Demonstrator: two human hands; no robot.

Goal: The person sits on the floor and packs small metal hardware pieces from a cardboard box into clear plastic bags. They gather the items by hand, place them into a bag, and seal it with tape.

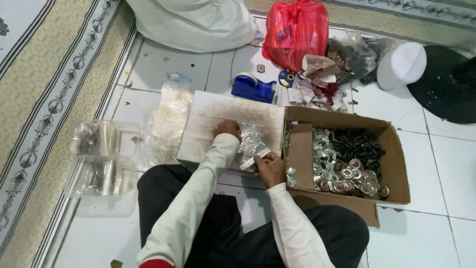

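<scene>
A small clear plastic bag with metal parts inside lies on a white board on the floor in front of me. My left hand grips its upper left side with closed fingers. My right hand pinches its lower right corner. Just to the right stands an open cardboard box holding silver brackets, black screws and round metal washers.
A pile of empty clear bags lies left of the board, and filled clear packets further left. Behind are a blue tape dispenser, a red plastic bag, a white sack, a white cap and a carpet.
</scene>
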